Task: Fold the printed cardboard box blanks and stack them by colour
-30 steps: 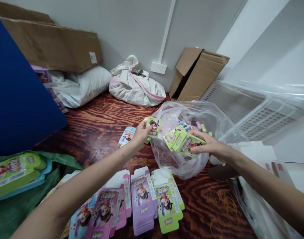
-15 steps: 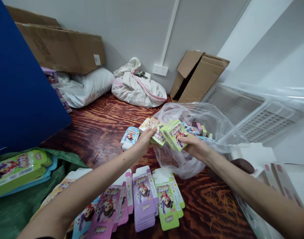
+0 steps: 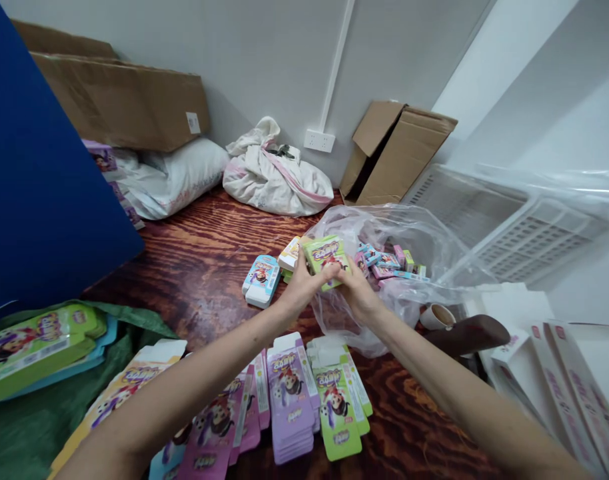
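Observation:
A small stack of green printed boxes (image 3: 324,255) is gripped from both sides, in front of a clear plastic bag. My left hand (image 3: 304,280) closes on its left edge, and my right hand (image 3: 354,283) holds its lower right side with the thumb across the front. Behind my left fingers lie a yellow box (image 3: 289,252) and a blue box (image 3: 262,275) on the wood-patterned surface. Inside the clear plastic bag (image 3: 344,327) are several small coloured boxes (image 3: 387,262). Below my wrists, flat cartons lie in purple (image 3: 289,393) and green (image 3: 334,400) piles.
A white basket (image 3: 534,233) stands at the right, with a paper cup (image 3: 437,316) and a brown handle-like object (image 3: 474,333) before it. Cardboard boxes (image 3: 404,153) and cloth sacks (image 3: 279,173) line the wall. A green bag (image 3: 44,427) with cartons lies at the left.
My right hand has moved left, bringing its green boxes together with those at my left hand. Both hands are now on one stack.

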Demonstrator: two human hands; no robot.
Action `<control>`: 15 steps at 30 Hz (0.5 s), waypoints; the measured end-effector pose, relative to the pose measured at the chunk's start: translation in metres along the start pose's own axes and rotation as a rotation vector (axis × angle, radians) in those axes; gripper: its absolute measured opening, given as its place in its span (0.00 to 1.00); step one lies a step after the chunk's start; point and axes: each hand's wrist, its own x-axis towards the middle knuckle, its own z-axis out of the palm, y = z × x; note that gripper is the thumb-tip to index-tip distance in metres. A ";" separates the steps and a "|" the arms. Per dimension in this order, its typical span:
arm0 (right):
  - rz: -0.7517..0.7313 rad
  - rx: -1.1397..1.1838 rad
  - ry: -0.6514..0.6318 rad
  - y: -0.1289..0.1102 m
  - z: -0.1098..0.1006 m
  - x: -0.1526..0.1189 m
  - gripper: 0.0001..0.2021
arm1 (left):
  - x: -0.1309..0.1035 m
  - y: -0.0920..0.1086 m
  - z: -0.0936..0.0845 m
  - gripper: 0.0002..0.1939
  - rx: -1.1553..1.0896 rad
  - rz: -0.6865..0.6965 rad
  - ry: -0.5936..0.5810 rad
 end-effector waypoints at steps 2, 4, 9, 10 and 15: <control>-0.109 -0.168 -0.034 -0.002 0.004 0.001 0.38 | 0.002 0.002 0.000 0.40 -0.029 0.007 -0.005; -0.138 -0.323 -0.149 -0.009 0.003 0.003 0.45 | 0.006 0.004 -0.003 0.36 -0.096 -0.026 0.003; 0.143 -0.704 -0.326 -0.060 -0.044 0.034 0.32 | 0.020 0.012 -0.026 0.21 -0.229 -0.320 0.093; 0.172 -0.864 -0.171 -0.074 -0.061 0.045 0.25 | 0.022 0.015 -0.032 0.18 -0.245 -0.370 0.115; 0.119 -1.171 0.297 -0.114 -0.150 0.094 0.14 | 0.034 0.026 -0.055 0.16 -0.331 -0.447 0.065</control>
